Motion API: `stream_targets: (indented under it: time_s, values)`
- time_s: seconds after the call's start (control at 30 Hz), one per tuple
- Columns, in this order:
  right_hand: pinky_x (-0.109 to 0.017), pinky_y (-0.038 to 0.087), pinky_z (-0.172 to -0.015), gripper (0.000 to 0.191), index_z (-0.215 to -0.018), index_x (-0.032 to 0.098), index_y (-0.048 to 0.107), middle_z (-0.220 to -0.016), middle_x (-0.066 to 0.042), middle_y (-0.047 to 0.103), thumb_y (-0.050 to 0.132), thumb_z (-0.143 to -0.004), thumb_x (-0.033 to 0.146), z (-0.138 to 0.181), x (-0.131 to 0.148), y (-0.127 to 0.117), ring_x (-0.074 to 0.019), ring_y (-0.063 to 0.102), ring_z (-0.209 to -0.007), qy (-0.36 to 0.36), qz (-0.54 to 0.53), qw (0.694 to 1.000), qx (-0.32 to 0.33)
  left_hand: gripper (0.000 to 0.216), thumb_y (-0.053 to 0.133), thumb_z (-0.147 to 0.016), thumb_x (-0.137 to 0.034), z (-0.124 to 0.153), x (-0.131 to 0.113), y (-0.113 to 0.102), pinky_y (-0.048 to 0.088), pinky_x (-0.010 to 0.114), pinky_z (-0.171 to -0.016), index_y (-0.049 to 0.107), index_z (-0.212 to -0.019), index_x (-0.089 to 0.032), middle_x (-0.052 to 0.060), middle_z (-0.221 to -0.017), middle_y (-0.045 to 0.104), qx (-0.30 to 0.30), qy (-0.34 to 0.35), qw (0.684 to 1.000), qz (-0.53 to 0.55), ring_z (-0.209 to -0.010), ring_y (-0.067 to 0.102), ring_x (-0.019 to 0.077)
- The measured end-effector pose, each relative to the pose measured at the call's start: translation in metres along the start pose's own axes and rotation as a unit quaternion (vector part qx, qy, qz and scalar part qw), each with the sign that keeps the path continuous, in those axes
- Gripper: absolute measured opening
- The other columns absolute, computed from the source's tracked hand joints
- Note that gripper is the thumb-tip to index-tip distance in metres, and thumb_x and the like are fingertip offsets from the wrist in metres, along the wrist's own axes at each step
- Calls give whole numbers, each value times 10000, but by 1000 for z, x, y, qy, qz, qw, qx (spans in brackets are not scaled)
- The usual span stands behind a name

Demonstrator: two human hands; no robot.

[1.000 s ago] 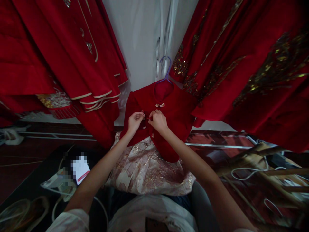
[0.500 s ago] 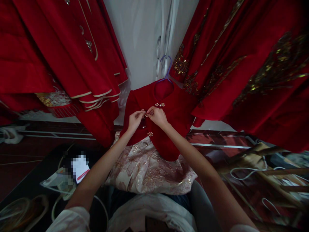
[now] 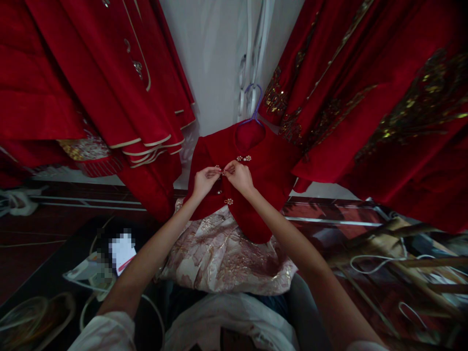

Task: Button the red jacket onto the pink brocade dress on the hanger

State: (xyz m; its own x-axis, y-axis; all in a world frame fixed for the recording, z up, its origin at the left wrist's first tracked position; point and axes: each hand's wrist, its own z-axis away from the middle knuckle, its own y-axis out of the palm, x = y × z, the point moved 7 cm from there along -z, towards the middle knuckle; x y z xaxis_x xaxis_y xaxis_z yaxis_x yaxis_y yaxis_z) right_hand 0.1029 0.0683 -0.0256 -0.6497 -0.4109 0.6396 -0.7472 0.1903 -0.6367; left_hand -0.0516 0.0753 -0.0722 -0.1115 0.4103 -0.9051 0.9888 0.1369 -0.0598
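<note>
A short red jacket [image 3: 272,180] hangs before me on a purple hanger [image 3: 254,114]. Down its front run ornate flower-shaped clasps; the top clasp [image 3: 244,158] is joined, and a lower clasp [image 3: 228,201] shows beneath my hands. My left hand [image 3: 206,181] pinches the left part of a middle clasp at one front edge. Close against it, my right hand [image 3: 238,175] pinches the other front edge at the same clasp. The fingertips nearly meet and partly hide the clasp. Below the jacket, a pale pink and gold brocade cloth [image 3: 215,248] lies over my lap.
Red garments [image 3: 146,102] with pale trim hang at left, and gold-embroidered red garments [image 3: 365,107] at right. A dark table [image 3: 47,282] at lower left bears a lit phone [image 3: 122,253] and a clear plastic bag [image 3: 82,273]. A wooden rack [image 3: 405,263] with white cord stands at right.
My left fingers have straightened slightly at the clasp, while my right hand keeps its pinch. The whole view has shifted a little.
</note>
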Motion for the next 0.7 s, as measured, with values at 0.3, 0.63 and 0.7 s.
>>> stream_targets:
  time_s: [0.3,0.63,0.7]
  values:
    - [-248,515,-753,64,-807,213,609,-794,7,705,614,-782,155,-1,-2,3,-140,678,-749,6,-34,999,-18,104,653,-760,-226,2,-43,0,533,253,-705,695,-843,-179,33,-862,686,57,138,966,-212,-716,648,127]
    - [-266,516,-818,105,-900,204,606,-903,-16,698,550,-830,150,13,4,1,-146,669,-844,-47,-53,997,-22,117,560,-810,-166,-7,4,5,529,293,-767,577,-926,-160,60,-911,662,82,30,992,-91,-792,640,137]
    - [-261,510,-854,151,-970,196,604,-964,-29,697,521,-850,154,27,9,-6,-140,665,-892,-58,-88,994,-28,152,534,-815,-147,-1,8,0,525,283,-754,529,-966,-169,46,-900,629,39,27,995,-83,-782,623,125]
